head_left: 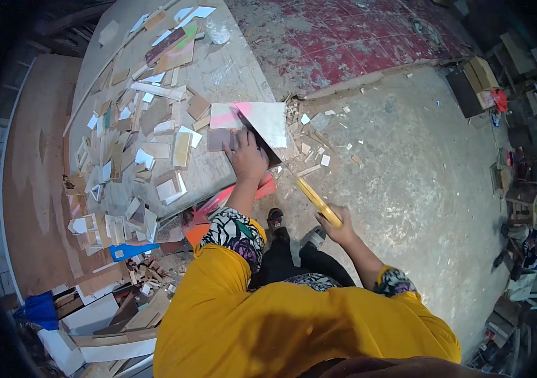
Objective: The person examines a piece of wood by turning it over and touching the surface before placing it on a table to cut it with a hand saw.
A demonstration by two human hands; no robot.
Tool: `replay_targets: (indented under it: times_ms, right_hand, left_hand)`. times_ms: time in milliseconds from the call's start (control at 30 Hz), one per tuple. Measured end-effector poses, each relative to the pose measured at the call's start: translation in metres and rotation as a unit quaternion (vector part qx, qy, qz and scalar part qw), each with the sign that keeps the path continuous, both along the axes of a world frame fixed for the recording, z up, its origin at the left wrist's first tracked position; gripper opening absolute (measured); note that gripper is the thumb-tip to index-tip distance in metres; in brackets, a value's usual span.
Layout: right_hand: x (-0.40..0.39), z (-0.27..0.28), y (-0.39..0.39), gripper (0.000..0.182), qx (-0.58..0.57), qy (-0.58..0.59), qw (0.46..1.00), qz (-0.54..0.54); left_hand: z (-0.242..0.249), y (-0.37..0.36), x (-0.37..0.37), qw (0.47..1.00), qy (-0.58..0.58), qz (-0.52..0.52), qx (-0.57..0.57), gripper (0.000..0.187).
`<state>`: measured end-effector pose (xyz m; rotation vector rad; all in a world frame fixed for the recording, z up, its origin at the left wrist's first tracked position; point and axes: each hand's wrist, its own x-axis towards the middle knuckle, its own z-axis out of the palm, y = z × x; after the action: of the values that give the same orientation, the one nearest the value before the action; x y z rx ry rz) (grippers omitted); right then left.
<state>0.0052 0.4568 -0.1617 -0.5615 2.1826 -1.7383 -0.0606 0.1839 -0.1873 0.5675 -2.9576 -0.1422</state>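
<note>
My right hand [338,225] is wrapped round the yellow handle of a hand saw [309,191]. The saw's dark blade slants up and left across a pale board [275,118] with a pink patch at its left part. That board lies at the right edge of the worktable and sticks out past it. My left hand [248,155] rests with its fingers spread beside the blade, over a greyish-brown piece [219,140] and the board's lower edge. What lies right under the palm is hidden.
Wood and white offcuts [171,148] cover much of the worktable [218,69]. Small scraps [325,160] lie on the concrete floor at right. A reddish-pink piece [265,187] is below the table's front edge. Boxes [479,75] stand far right; a person [530,249] is at the right edge.
</note>
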Motion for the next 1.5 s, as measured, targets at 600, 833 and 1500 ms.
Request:
replay_targets:
  times_ms: [600,833,1500]
  right_hand:
    - [0.013,0.005,0.021,0.012,0.053,-0.063,0.997,0.008]
    - [0.035,0.003,0.038,0.017,0.020,-0.050,0.999,-0.006]
    - [0.082,0.078,0.111,0.022,-0.041,-0.221,0.946,-0.234]
  left_hand:
    - [-0.004,0.001,0.002,0.999,0.041,-0.005,0.003,0.055]
    - [-0.004,-0.001,-0.002,0.999,0.054,-0.003,-0.008,0.055]
    - [0.045,-0.047,0.003,0.991,-0.029,-0.121,0.047,0.067]
